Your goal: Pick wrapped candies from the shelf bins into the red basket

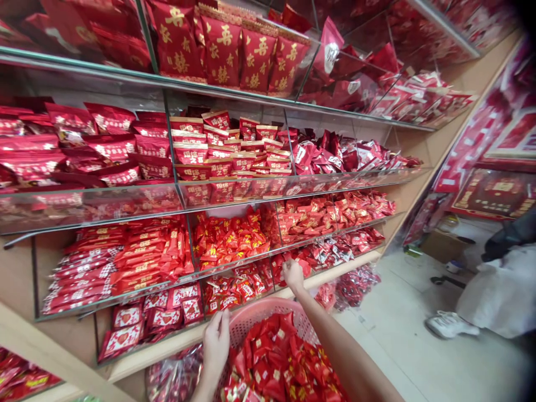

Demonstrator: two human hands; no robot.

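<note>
My left hand [216,343] sits curled at the near rim of a pink plastic basket [268,311], which is heaped with small red foil packets [272,357]. My right hand [293,276] reaches past the basket to a low glass-fronted shelf bin of red-and-gold wrapped sweets [238,285]. Its fingers are bunched at the bin's front edge, touching the packets there. Whether they hold a packet is hidden by the hand itself.
Tiered shelves with glass dividers hold red wedding-style packets and bags. A transparent bag of packets [173,377] lies below the basket. A red bag [355,285] rests on the tiled floor, and a white sack [498,293] and cardboard box [444,245] stand at right.
</note>
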